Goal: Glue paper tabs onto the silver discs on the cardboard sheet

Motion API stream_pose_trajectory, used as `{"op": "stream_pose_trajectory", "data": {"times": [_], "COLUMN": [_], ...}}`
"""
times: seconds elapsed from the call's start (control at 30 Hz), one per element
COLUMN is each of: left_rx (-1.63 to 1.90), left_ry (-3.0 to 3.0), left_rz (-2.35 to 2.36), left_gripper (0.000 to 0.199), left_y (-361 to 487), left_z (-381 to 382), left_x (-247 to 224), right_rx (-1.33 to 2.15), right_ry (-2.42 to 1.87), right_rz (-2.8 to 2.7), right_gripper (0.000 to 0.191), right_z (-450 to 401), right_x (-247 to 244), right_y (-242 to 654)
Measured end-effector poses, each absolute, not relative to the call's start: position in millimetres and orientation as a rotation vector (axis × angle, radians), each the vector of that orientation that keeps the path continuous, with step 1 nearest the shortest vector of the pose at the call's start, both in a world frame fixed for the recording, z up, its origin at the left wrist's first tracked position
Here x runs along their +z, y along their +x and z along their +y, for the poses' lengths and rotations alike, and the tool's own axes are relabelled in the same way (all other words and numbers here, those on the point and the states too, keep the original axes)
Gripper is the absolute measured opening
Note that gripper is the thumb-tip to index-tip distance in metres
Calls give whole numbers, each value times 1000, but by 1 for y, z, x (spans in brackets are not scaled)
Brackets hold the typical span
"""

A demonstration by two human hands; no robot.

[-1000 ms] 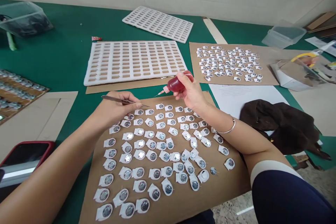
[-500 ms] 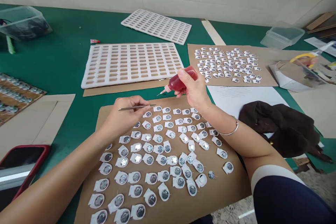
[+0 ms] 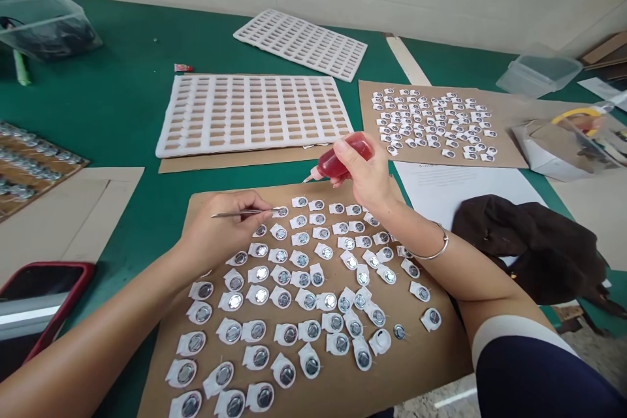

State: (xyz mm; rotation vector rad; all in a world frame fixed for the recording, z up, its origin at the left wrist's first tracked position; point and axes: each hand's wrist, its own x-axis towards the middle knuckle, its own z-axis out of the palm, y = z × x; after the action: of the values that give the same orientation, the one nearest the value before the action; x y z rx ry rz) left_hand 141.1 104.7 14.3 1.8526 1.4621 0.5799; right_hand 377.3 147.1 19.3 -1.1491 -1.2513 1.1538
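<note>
Pinched in my left hand [image 3: 223,225] is a pair of thin metal tweezers [image 3: 232,214], held nearly level at the far left of the cardboard sheet [image 3: 372,375]. Its tip is at a small white piece with a round metal disc [image 3: 281,211]; whether it touches, I cannot tell. My right hand [image 3: 365,170] wraps round a squeeze bottle of red liquid [image 3: 343,157], tilted with its pale nozzle pointing down and left above the sheet's far edge. Several rows of similar white pieces cover the sheet. One loose metal disc [image 3: 399,332] lies at the right.
Beyond the sheet lie a white slotted tray [image 3: 210,114] and a second one [image 3: 304,46]. Another cardboard with small pieces [image 3: 365,95] is at the back right. A brown cloth [image 3: 524,245], a paper [image 3: 431,183], a phone [image 3: 39,313] and plastic boxes [image 3: 53,26] surround the area.
My left hand has moved slightly left and down, bringing the tweezers' tip to a white piece in the far row. My right hand with the bottle has shifted slightly right and down. The view shifted a little.
</note>
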Motion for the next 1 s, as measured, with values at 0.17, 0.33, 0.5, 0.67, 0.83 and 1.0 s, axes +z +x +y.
{"op": "stream_pose_trajectory", "data": {"times": [0.17,0.33,0.5,0.67,0.83,1.0], "left_rx": [558,588,596,594,634,458], "left_ry": [1865,1940,1983,1965,2192,2556], "left_rz": [1438,1433,1432,1443,1340,1263], "left_gripper": [20,19,18,19,18,23], "left_y": [140,140,142,144,145,155], "left_z": [106,105,104,99,87,67], "left_x": [12,8,6,3,-3,-3], "right_rx": [1184,1173,1175,1179,1174,970], "right_ry": [-1092,-1141,-1149,-1139,-1169,-1144], "right_rz": [-1221,-1255,-1266,-1292,-1388,-1600], "right_gripper": [41,43,44,41,41,33], "right_z": [144,145,144,142,138,136], "right_x": [20,20,21,23,27,22], "right_y": [378,379,378,374,366,351]}}
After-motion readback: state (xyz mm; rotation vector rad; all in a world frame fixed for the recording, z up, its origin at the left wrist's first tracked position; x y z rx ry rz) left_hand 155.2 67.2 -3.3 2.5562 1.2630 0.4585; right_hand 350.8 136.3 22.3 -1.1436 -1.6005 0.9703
